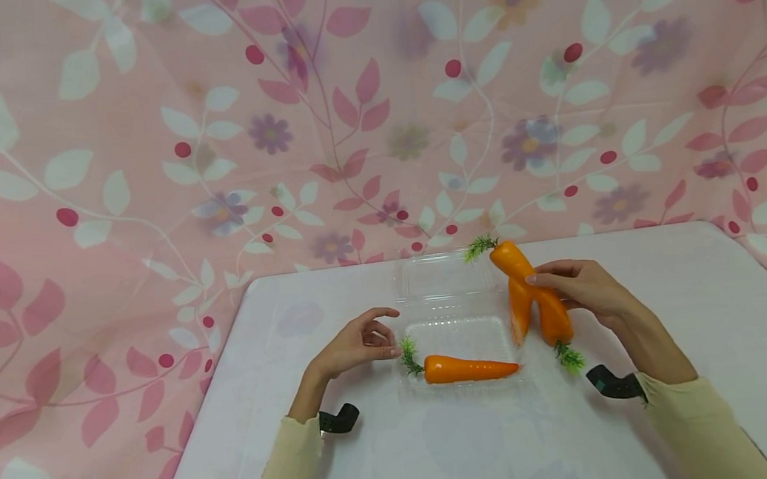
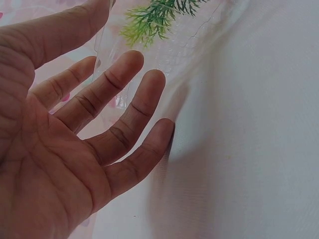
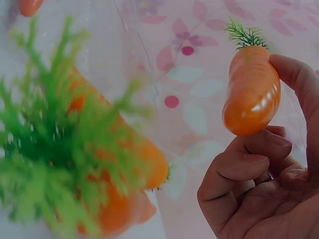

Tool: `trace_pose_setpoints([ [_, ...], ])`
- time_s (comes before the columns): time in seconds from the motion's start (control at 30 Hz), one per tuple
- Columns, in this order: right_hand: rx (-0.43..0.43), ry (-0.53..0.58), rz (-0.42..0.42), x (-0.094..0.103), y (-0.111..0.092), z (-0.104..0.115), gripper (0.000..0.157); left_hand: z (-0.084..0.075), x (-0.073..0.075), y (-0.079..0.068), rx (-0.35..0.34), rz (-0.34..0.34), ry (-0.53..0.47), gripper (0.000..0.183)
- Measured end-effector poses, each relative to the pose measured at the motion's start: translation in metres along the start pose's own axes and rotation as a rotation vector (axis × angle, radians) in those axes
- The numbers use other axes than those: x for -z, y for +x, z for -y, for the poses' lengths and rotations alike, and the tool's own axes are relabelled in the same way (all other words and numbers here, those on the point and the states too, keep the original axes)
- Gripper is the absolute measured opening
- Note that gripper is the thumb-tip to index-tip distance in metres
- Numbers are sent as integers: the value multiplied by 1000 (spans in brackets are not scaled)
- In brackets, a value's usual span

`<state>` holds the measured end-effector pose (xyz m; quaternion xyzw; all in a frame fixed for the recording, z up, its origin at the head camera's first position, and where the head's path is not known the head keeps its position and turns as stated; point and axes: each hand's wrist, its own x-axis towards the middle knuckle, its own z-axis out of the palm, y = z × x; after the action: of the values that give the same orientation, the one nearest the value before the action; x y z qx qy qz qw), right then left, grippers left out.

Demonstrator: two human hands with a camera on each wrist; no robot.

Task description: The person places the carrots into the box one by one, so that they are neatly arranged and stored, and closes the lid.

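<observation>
My right hand (image 1: 583, 288) pinches an orange carrot (image 3: 251, 89) with green leaves between thumb and fingertips, over the right side of a clear plastic clamshell box (image 1: 460, 330). Below the held carrot, other carrots (image 1: 556, 320) overlap it in the head view; their leaves (image 3: 55, 134) blur the front of the right wrist view. One more carrot (image 1: 469, 368) lies crosswise along the box's near side, leaves to the left. My left hand (image 1: 357, 343), fingers loosely bent and holding nothing, is at the box's left edge, beside those leaves (image 2: 159, 20).
The box's lid (image 1: 449, 273) lies folded back toward the far edge of the white-covered table (image 1: 478, 448). Behind the table hangs a pink floral curtain (image 1: 362, 122). A black wrist camera (image 1: 339, 419) sticks out at the left sleeve, another black camera (image 1: 614, 384) at the right.
</observation>
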<state>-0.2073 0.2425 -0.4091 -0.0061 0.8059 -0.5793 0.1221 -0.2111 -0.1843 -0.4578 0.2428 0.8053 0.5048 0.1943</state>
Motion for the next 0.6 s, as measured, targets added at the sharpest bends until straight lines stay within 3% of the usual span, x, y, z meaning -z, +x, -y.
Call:
trace_pose_setpoints([
  [0.6,10,10,148,-42,12,18,54,0,1,0,8,6,-10,68],
])
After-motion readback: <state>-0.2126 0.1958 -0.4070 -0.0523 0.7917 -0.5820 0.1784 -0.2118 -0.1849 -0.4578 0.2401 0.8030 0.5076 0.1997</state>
